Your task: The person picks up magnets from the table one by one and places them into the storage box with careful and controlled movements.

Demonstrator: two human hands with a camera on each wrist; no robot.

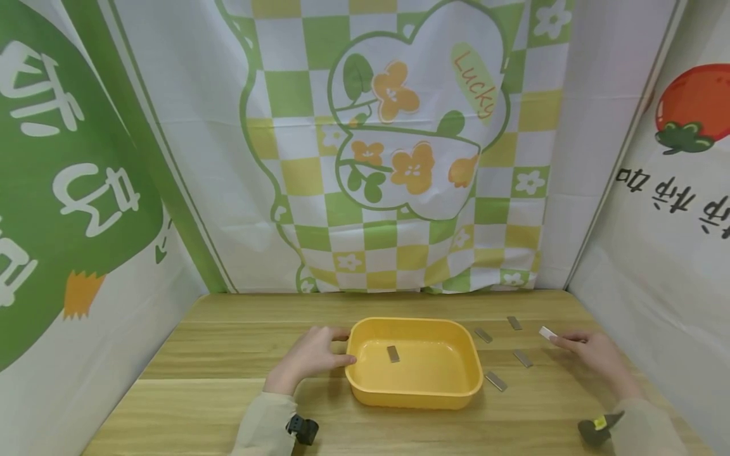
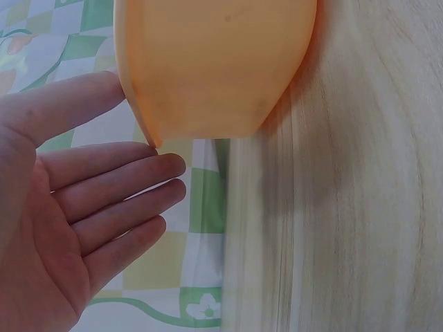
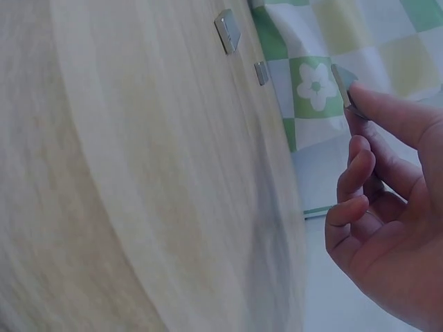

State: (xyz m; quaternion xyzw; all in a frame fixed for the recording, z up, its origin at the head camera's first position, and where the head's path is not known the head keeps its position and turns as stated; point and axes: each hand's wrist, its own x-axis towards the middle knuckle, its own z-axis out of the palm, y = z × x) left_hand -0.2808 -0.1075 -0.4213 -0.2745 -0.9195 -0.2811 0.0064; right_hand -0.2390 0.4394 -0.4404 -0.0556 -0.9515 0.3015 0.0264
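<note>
On the head camera I am seeing a shallow yellow plastic tray with rounded corners [image 1: 413,400] sitting in the lower middle of the frame, on a pale wood-grain table [image 1: 211,354]. The left hand [image 1: 312,356] is touching the tray's left rim; my left wrist view is showing its fingers lying almost straight, the thumb spreading away from them, the tips of thumb and forefinger meeting the rim without curling round it.

In the lower right of the frame the right hand [image 1: 595,356] is pinching a small flat rectangular metal piece [image 1: 547,333] between thumb and forefinger, off the table, while its other fingers are curling toward the palm.

I am finding a second metal piece [image 1: 393,354] lying inside the tray, left of its centre. Four loose metal pieces [image 1: 522,358] are lying on the table between the tray and the right hand: one near the tray's upper right corner, one farther up, one lower and nearer the hand, and one just beside the tray's lower right side. Two of them are showing at the top of my right wrist view.

Behind, a green, yellow and white checked curtain [image 1: 379,253] is hanging across the upper middle of the frame.
</note>
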